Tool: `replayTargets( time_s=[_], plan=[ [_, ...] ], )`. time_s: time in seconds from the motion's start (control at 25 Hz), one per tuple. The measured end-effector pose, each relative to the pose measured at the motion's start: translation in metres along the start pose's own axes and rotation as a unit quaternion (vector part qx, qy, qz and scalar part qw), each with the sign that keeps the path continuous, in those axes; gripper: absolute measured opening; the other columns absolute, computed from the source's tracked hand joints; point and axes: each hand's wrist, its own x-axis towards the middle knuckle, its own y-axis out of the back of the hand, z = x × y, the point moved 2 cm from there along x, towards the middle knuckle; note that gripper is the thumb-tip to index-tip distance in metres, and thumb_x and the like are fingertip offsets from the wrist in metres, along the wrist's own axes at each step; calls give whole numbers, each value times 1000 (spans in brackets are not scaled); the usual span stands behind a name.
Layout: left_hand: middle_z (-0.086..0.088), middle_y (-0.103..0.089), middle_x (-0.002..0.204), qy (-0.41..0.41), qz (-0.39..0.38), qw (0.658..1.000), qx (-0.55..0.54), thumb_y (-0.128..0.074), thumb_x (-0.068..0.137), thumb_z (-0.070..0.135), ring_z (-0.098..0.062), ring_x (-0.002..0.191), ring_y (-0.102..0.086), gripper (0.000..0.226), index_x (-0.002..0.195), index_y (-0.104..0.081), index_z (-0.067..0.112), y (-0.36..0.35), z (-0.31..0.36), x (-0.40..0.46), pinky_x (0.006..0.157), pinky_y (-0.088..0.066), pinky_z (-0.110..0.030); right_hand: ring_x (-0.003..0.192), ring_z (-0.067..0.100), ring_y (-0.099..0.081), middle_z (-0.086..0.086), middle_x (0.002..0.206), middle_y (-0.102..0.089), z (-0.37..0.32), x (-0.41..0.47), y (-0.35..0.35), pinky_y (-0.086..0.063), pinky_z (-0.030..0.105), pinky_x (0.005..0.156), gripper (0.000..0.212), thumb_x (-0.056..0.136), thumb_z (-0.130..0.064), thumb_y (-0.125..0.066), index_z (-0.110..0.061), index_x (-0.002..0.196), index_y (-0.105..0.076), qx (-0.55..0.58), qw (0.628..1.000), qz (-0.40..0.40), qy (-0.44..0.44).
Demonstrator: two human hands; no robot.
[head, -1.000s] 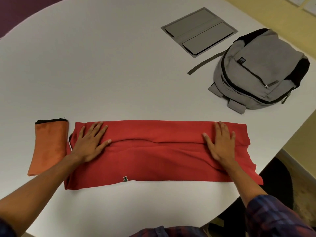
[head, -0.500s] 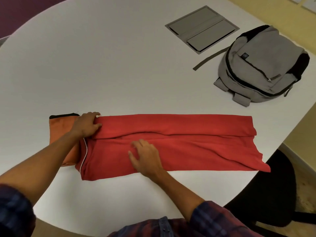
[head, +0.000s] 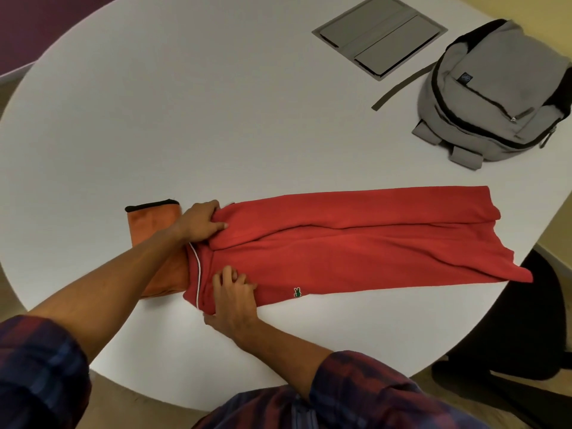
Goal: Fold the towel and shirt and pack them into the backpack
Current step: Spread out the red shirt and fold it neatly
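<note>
— What are your hands doing?
— My left hand (head: 200,222) is curled around the far corner of the red shirt (head: 365,239) at its collar end, bunching the cloth. My right hand (head: 233,294) pinches the near corner, fingers on top, thumb tucked under the hem.
— And the edges?
— The shirt lies folded into a long band across the white desk (head: 192,119), its far end reaching close to the desk's rounded rim. The orange towel (head: 148,224), folded, lies partly under my left forearm, touching the shirt.
— The backpack?
— The grey backpack (head: 495,91), soft and zipped, sits well apart at the far right, beside a flat grey panel (head: 379,37).
</note>
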Motion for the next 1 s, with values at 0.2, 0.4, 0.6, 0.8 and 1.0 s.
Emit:
replayTargets(
  time_s=[0.2,0.4,0.6,0.8,1.0],
  plan=[
    [-3,-62,99,-49,-36,998,-21,-70,83,21,-25,92,-60,41,122,-55,18,12,-1,-10,82,-45,-32,50,13,-54,0,83,-59,-2,2,-3,-38,21,41,52,42,-48,-88,-25,82,-63,54,999,9,0],
    [-8,-61,91,-29,-30,999,0,-68,86,27,-24,87,-56,25,84,-68,2,34,-6,-25,76,-42,-32,66,30,-62,10,100,-58,13,-28,23,-34,31,54,26,85,-28,-64,-12,105,-57,241,964,111,15],
    [10,-58,121,-92,46,993,-61,-72,82,26,-13,102,-58,22,101,-69,15,68,-6,-69,90,-45,-30,72,29,-58,8,94,-64,8,-56,38,-41,36,60,21,89,-22,-54,-11,106,-56,404,892,190,63],
    [-7,-65,62,-3,19,1000,2,-69,83,22,-24,60,-58,21,66,-65,11,103,-22,-106,57,-42,-32,69,26,-58,8,83,-65,-7,-78,59,-44,40,62,11,92,-20,-54,-15,102,-52,489,852,111,147],
    [-6,-64,63,2,-56,998,31,-71,72,32,-18,51,-53,16,78,-62,20,128,15,-121,53,-40,-31,68,23,-61,8,84,-66,34,-110,80,-50,38,63,18,89,-13,-55,-14,107,-55,588,790,120,123]
  ],
)
